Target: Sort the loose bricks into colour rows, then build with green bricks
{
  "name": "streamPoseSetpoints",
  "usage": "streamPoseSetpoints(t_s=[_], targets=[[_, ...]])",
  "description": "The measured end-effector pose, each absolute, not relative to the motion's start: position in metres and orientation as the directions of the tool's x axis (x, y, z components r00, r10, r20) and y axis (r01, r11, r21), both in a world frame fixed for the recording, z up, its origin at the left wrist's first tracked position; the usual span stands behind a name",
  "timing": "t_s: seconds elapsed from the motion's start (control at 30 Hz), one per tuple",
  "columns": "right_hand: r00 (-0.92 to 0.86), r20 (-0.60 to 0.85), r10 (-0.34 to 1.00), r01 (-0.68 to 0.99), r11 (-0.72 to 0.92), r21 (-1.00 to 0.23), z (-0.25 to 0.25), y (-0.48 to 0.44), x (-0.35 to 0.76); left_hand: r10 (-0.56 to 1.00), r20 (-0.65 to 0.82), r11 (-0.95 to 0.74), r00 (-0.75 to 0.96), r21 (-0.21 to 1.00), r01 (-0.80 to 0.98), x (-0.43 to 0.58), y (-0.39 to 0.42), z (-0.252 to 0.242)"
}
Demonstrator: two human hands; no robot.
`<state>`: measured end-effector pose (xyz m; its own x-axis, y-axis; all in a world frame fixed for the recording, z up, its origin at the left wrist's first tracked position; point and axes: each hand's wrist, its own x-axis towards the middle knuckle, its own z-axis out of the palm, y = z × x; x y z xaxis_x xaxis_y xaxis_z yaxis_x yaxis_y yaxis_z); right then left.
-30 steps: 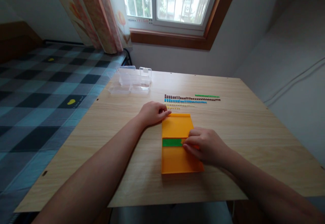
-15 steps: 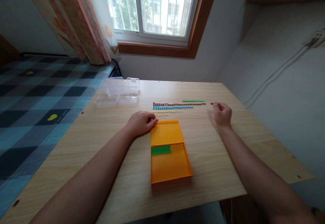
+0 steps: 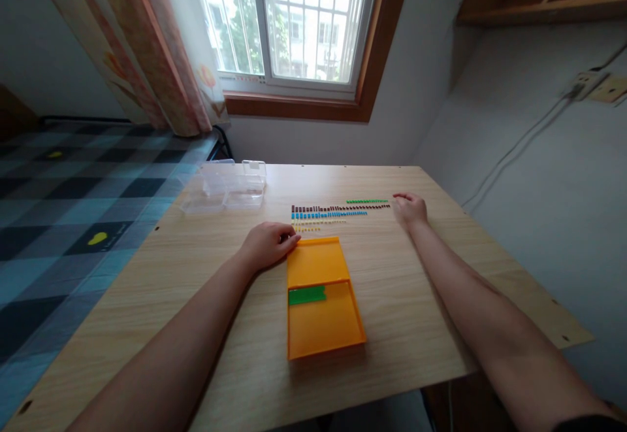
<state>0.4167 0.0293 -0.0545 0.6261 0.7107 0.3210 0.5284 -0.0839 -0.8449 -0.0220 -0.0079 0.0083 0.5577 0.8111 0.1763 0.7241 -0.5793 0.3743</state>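
My left hand (image 3: 268, 244) rests on the table with fingers curled; its thumb touches the upper left corner of the orange tray (image 3: 326, 334). Whatever lies inside those fingers, if anything, is hidden. A flat green piece (image 3: 307, 295) lies in the tray's near compartment. Beyond the tray run rows of tiny pieces: yellow (image 3: 308, 229), pale (image 3: 326, 222), blue (image 3: 329, 214), dark brown (image 3: 337, 208) and green (image 3: 367, 201). At the right end of the brown and green rows is my right hand (image 3: 410, 210), fingers stretched leftward, with no piece visible in it.
Clear plastic boxes (image 3: 234, 187) stand at the table's far left. A checked bed (image 3: 73, 203) adjoins the left side. The wooden table (image 3: 392, 314) ends at a wall with a window (image 3: 308, 27); a cable (image 3: 509, 141) hangs on the right wall.
My right hand has moved left towards the row ends, and its pinch on a small reddish-brown piece has loosened. My left hand stays by the tray corner. The whole view has shifted slightly.
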Motion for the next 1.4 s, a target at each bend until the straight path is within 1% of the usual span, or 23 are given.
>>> streamPoseSetpoints(t_s=[0.1,0.17,0.33,0.47,0.67,0.93,1.4], targets=[[0.651,0.307,0.695,0.501,-0.088,-0.861,-0.055,0.046,0.421,0.817,0.162,-0.570,0.554,0.375,0.731,-0.022,-0.007,0.008],[0.634,0.321,0.704,0.499,-0.054,-0.865,-0.055,0.054,0.422,0.820,0.155,-0.564,0.550,0.377,0.734,-0.022,-0.007,0.007],[0.484,0.390,0.783,0.549,0.075,-0.833,-0.055,0.058,0.421,0.827,0.146,-0.552,0.542,0.395,0.735,-0.022,-0.008,0.008],[0.369,0.403,0.837,0.600,0.116,-0.791,-0.057,0.053,0.416,0.830,0.139,-0.544,0.541,0.414,0.729,-0.021,-0.008,0.010],[0.287,0.398,0.871,0.681,0.106,-0.724,-0.061,0.055,0.411,0.831,0.141,-0.542,0.538,0.421,0.727,-0.022,-0.009,0.010],[0.322,0.384,0.865,0.732,0.030,-0.681,-0.062,0.060,0.410,0.830,0.147,-0.546,0.539,0.416,0.727,-0.022,-0.009,0.009],[0.293,0.399,0.869,0.801,0.005,-0.599,-0.060,0.058,0.407,0.828,0.150,-0.551,0.541,0.403,0.731,-0.022,-0.007,0.006]])
